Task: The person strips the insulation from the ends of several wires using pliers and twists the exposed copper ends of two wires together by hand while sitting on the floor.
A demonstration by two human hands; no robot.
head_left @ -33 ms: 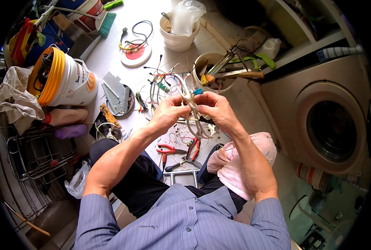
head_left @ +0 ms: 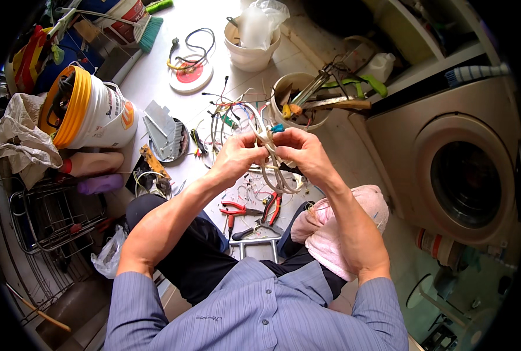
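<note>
Over my remote feed I see the left hand (head_left: pixel 237 159) and right hand (head_left: pixel 302 153) each pinching the looped off-white cable (head_left: pixel 266 138), red-handled pliers (head_left: pixel 244 210) lying below.

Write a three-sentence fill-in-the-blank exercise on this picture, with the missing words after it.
1. The bare left hand and bare right hand hold a looped off-white cable above the tiled ____.
2. A pink cloth towel lies over the person's ____ leg.
3. The round white disc has a ____ centre.

Missing words: floor; right; red.
</note>
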